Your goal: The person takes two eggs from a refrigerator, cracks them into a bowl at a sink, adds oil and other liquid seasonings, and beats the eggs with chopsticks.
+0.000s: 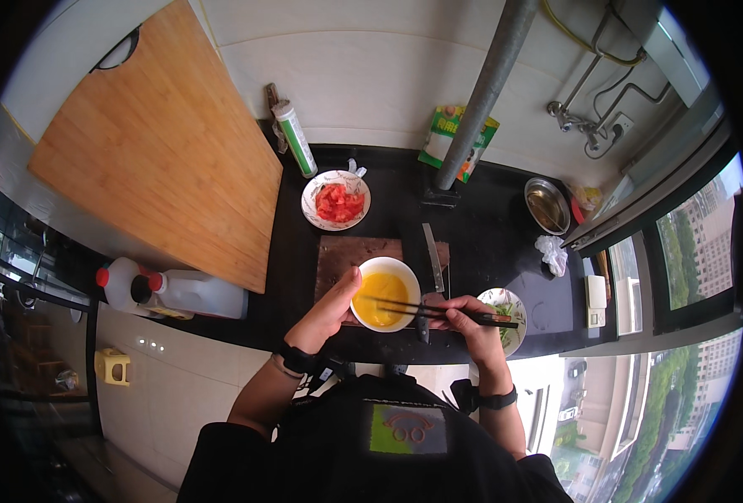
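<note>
My left hand [330, 307] grips the left side of a white bowl [416, 295], its thumb on the rim. Yellow beaten egg [381, 295] fills the bowl's lower part. My right hand [472, 324] holds dark chopsticks [425, 309] whose blurred tips are in the egg. Beneath the bowl lies a brown cutting board [346, 251]. A knife [433, 258] lies at the board's right side, partly behind my right hand. Behind the board is a patterned bowl [309, 207] of chopped tomato [340, 202]. Right of my right hand, partly hidden by it, stands a patterned dish [517, 308] with cut greens [504, 327].
A large wooden board [170, 144] leans at the left, beside plastic jugs [189, 290]. A metal pipe [487, 94] rises behind the counter, near a green packet [437, 138]. At right are a metal bowl [546, 204], a crumpled plastic bag [552, 254] and a white device [596, 302].
</note>
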`<state>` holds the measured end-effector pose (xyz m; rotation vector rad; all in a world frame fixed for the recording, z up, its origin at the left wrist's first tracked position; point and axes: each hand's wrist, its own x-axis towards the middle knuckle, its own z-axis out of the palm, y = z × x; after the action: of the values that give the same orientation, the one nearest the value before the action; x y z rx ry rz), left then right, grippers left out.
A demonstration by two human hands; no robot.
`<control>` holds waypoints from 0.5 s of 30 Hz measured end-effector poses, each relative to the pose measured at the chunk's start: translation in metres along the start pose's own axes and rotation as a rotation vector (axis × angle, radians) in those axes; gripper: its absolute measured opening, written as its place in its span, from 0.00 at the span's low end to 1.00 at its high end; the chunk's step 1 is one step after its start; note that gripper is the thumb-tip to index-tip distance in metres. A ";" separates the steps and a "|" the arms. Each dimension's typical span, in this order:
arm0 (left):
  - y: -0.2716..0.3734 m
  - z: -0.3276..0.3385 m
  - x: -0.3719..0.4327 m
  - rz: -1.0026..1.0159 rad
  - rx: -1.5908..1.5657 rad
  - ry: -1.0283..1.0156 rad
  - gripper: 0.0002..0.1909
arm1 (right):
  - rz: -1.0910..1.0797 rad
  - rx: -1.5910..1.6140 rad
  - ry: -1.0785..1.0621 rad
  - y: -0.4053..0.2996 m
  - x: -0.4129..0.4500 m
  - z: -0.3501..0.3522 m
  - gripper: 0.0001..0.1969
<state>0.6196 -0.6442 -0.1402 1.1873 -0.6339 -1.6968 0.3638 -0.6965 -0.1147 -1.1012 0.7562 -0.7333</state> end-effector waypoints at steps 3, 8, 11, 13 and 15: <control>0.003 0.001 0.001 0.017 0.018 -0.034 0.32 | -0.004 -0.072 -0.007 0.001 0.002 -0.002 0.09; 0.000 0.000 0.003 0.021 0.042 -0.007 0.33 | -0.054 -0.057 0.080 -0.001 -0.001 0.001 0.08; -0.002 -0.002 0.005 0.022 0.038 -0.031 0.32 | -0.029 -0.087 -0.026 0.001 -0.001 -0.002 0.08; -0.002 -0.003 0.005 0.032 0.064 -0.046 0.31 | 0.006 -0.099 -0.134 -0.002 -0.002 -0.001 0.08; -0.001 -0.001 0.003 0.042 0.012 -0.029 0.31 | -0.052 -0.075 0.029 -0.002 -0.001 0.002 0.08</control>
<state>0.6194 -0.6464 -0.1430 1.1517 -0.6833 -1.6794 0.3646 -0.6956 -0.1127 -1.1836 0.7876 -0.7717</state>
